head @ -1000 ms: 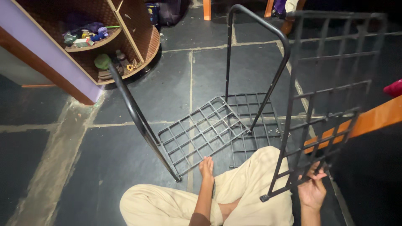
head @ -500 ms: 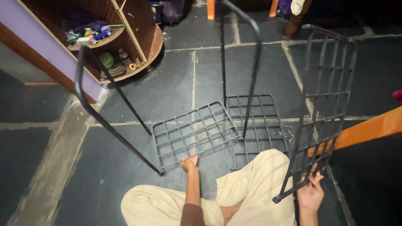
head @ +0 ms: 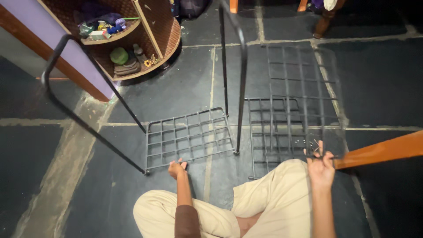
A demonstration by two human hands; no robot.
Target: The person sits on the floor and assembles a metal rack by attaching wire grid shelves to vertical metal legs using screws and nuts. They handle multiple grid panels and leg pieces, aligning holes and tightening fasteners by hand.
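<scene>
- I am sitting on the dark stone floor (head: 370, 83) with my legs crossed, so the metal parts are close and easy to reach.
- My left hand (head: 177, 169) rests on the near edge of the small wire shelf (head: 189, 137). My fingers are curled over the edge wire, not spread out. I press there so the shelf stays flat on the floor.
- Two bent black tube frames (head: 72, 110) stand up from that shelf. One leans off to the left; the other rises from its right corner.
- My right hand (head: 320, 169) is closed around the bottom edge of the tall wire panel (head: 299, 92). I hold it up on its edge so it does not fall over.
- Another small wire grid (head: 264, 132) lies flat behind the panel, just beside the first shelf.
- An orange wooden bar (head: 383, 150) sticks in from the right, near my right hand.
- A round wooden shelf unit (head: 154, 31) with little toys stands well apart, far up on the left.
</scene>
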